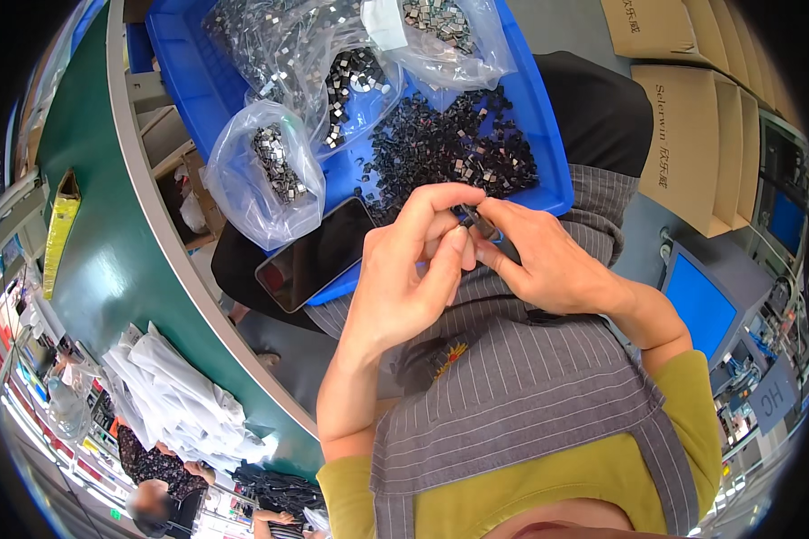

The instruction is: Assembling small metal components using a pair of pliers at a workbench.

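I can't make out the small dark part (469, 216) pinched just below the blue tray (548, 153): the fingertips of my left hand (404, 269) and right hand (548, 260) cover most of it, so its shape stays unclear. The tray's far end runs off the top edge. On the tray, the heap of dark pieces (458, 148) is too fine to tell one from another, and the clear bags (270, 171) blur what is inside them. The dark phone (319, 251) lies half over the tray's near rim, hiding it. Right of the tray, the cardboard boxes (692, 135) are cut by the lens rim.
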The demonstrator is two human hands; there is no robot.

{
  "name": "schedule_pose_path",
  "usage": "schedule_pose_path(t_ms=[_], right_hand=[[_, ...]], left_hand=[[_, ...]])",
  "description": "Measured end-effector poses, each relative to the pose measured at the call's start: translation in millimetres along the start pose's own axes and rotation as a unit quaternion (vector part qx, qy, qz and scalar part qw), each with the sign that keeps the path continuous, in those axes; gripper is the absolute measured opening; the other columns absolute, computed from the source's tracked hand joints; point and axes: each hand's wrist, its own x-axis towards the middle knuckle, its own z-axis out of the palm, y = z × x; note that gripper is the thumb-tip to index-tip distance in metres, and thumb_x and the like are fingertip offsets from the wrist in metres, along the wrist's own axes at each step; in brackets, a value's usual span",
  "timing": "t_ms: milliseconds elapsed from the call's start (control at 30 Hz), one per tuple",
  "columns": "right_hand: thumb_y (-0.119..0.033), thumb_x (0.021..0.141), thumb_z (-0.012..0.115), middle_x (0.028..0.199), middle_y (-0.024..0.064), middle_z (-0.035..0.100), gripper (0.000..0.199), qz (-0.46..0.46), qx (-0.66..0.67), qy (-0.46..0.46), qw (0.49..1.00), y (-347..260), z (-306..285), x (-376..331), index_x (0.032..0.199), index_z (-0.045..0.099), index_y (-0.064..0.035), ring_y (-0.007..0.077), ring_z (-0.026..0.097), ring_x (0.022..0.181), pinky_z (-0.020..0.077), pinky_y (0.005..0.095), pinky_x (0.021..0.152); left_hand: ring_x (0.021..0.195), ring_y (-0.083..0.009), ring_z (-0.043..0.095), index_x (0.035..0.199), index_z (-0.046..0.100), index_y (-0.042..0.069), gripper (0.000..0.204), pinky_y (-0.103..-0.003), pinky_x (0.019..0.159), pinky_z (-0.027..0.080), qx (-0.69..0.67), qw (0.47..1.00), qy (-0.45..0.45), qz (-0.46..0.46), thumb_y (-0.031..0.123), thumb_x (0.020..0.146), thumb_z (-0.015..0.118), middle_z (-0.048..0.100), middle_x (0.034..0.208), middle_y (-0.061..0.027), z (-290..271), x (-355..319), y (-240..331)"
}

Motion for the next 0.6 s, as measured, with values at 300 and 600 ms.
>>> schedule_pose_path(t_ms=[300, 600], right_hand=[[-0.020, 0.088, 0.058, 0.075, 0.0218, 0.061, 0.025, 0.001, -0.017, -0.023, 1.000, 4.9, -1.3, -3.6, 0.098, 0.054, 0.0024, 0.0395, 0.060, 0.072, 0.0459, 0.0451, 0.062], [-0.031, 0.092, 0.054, 0.072, 0.0186, 0.062, 0.036, 0.181, 0.110, -0.220, 0.952, 7.6, -12.7, -1.8, 0.103, 0.052, 0.0036, 0.0354, 0.062, 0.069, 0.0468, 0.0412, 0.062]], left_hand=[[0.061, -0.0040, 0.054, 0.109, 0.052, -0.001, 0.023, -0.020, 0.055, 0.043, -0.027, 0.999, -0.025, -0.025, -0.004, 0.087, 0.047, 0.056, 0.066, -0.0007, -2.9, 5.4, -1.1], [0.052, -0.0041, 0.045, 0.115, 0.049, 0.001, 0.024, -0.018, 0.046, 0.034, -0.096, 0.984, -0.079, -0.128, 0.002, 0.091, 0.045, 0.055, 0.068, -0.0019, -7.6, 1.1, -31.3]])
